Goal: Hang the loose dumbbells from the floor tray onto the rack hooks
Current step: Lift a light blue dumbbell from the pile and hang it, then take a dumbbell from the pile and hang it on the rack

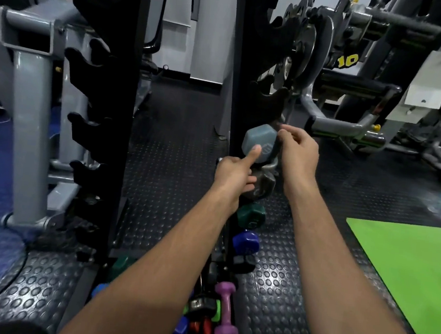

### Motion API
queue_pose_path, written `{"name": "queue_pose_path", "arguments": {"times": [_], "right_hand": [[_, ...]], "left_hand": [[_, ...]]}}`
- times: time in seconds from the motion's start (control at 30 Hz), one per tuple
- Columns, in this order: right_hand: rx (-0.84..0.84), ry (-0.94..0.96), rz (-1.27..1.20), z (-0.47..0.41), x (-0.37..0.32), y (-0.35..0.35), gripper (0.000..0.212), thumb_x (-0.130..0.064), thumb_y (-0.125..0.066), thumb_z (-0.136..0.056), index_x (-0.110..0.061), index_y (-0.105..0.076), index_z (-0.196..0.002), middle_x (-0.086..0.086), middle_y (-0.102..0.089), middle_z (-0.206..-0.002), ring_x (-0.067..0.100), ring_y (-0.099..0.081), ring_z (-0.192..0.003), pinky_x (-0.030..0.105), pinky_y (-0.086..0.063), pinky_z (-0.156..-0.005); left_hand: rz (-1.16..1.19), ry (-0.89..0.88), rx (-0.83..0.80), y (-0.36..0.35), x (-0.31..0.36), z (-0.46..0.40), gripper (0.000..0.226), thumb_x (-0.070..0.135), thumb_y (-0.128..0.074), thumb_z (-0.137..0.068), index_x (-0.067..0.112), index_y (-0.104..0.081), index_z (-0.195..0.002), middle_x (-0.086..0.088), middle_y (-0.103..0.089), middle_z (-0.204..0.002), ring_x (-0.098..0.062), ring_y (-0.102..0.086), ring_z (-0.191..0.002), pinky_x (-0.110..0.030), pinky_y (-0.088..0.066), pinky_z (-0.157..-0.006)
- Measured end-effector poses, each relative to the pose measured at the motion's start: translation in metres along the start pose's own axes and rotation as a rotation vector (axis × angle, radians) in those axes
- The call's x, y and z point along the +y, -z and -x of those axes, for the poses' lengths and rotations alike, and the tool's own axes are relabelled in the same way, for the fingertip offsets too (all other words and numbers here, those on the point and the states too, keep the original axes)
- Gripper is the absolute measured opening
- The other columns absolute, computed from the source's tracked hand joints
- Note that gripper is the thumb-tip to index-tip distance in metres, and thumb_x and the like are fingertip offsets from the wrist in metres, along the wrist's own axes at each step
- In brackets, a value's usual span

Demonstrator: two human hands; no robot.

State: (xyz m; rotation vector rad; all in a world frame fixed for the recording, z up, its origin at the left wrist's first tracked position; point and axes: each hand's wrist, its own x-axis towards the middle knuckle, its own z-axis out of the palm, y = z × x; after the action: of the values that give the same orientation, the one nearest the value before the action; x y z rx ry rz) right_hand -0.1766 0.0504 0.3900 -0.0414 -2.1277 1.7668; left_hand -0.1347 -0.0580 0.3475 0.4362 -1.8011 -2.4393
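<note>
1. So, the grey-blue dumbbell [260, 143] has a hexagonal head with a faint round logo on its flat end, matte coating, a bit blurred. It sits on the right upright of the black rack [239, 69], above a dark grey dumbbell [260, 184], a green one [251, 216] and a blue one [245, 242] stacked down the same post.
2. Left hand [233, 174]: index finger stretched out with its tip on the hex face, other fingers curled, not holding anything. Right hand [297, 150]: fingers loosely bent at the head's right edge; can't tell if that grip actually has hold of it.
3. Room: studded rubber floor [169, 178] lies open between the two uprights, green mat [405, 279] off to the right, and the hooks higher up are bare.
4. Only the end face shows, pointing at the camera, so the long axis runs away behind the post.
5. The floor tray [208, 313] below holds a pink dumbbell [225, 311] lying lengthwise toward the rack.
</note>
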Motion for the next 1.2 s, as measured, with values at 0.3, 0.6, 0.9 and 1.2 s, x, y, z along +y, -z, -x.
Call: {"name": "queue_pose_path", "arguments": {"times": [0.3,0.6,0.9,1.2], "right_hand": [[0.286,0.214,0.079,0.099,0.091,-0.014,0.034,-0.024,-0.062,-0.096,-0.017,-0.061,-0.13,-0.005,-0.058,-0.13,0.009,-0.056,-0.123,0.034,-0.048,-0.107],[0.245,0.061,0.181,0.163,0.186,-0.028,0.037,-0.011,-0.063,-0.095,-0.013,-0.058,-0.132,-0.001,-0.058,-0.124,0.015,-0.06,-0.109,0.027,-0.049,-0.097],[-0.196,-0.394,0.415,0.208,0.29,-0.033,0.026,-0.021,-0.058,-0.095,-0.025,-0.063,-0.121,-0.002,-0.069,-0.098,0.019,-0.067,-0.086,0.033,-0.05,-0.075],[-0.529,-0.52,0.589,0.228,0.328,-0.06,0.014,-0.019,-0.065,-0.095,-0.022,-0.074,-0.106,-0.009,-0.069,-0.08,0.011,-0.067,-0.076,0.025,-0.054,-0.07]], "left_hand": [[0.058,0.014,0.106,0.056,-0.084,0.011,0.044,0.047,-0.07,-0.092,0.007,-0.067,-0.111,-0.009,-0.073,-0.093,-0.019,-0.071,-0.081,-0.039,-0.06,-0.08],[-0.042,0.258,0.27,0.13,-0.202,0.015,0.028,0.038,-0.062,-0.1,0.01,-0.065,-0.101,-0.008,-0.071,-0.085,-0.019,-0.065,-0.072,-0.032,-0.051,-0.062],[-0.656,0.535,0.372,0.199,-0.311,0.031,0.023,0.026,-0.069,-0.086,0.009,-0.076,-0.098,-0.016,-0.075,-0.105,-0.035,-0.069,-0.103,-0.035,-0.053,-0.081],[-0.693,0.785,0.368,0.228,-0.377,0.052,0.101,0.044,-0.094,-0.063,0.002,-0.038,-0.137,-0.022,-0.055,-0.133,-0.037,-0.059,-0.118,-0.037,-0.05,-0.093]]}}
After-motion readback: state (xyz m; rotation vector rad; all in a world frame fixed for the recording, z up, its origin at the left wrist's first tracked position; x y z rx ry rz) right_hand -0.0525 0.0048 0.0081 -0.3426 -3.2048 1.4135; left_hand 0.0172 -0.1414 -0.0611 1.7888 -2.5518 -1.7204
